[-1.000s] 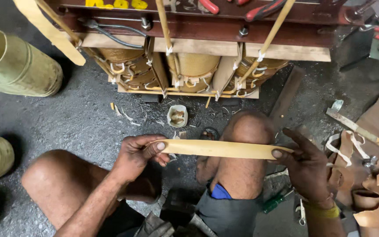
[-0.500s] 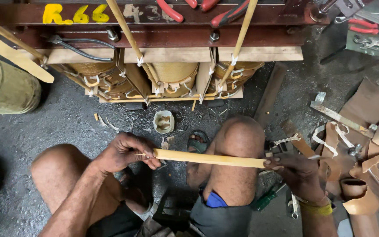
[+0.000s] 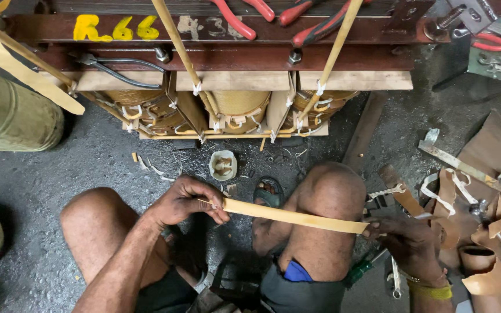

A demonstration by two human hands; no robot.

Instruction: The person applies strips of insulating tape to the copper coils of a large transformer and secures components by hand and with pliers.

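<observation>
I squat on a dark floor and hold a long flat tan strip [image 3: 294, 216] across my knees. My left hand [image 3: 184, 200] pinches its left end between thumb and fingers. My right hand [image 3: 410, 243] grips the right end, just past my right knee [image 3: 331, 191]. The strip runs slightly downward to the right. In front of me stands a transformer core [image 3: 227, 110] with three tan wound coils under a rusty red steel frame [image 3: 204, 35].
Pliers with red handles [image 3: 297, 17] lie on the frame. A small roll of white tape [image 3: 223, 165] sits on the floor ahead. Green cylinders [image 3: 13, 116] stand at left. Brown paper scraps [image 3: 494, 191], a spanner [image 3: 387, 191] and a green-handled screwdriver [image 3: 360, 269] lie at right.
Both hands have shifted slightly lower and left with the strip, and the view has tilted so the transformer sits higher in frame. Grip on both ends is unchanged.
</observation>
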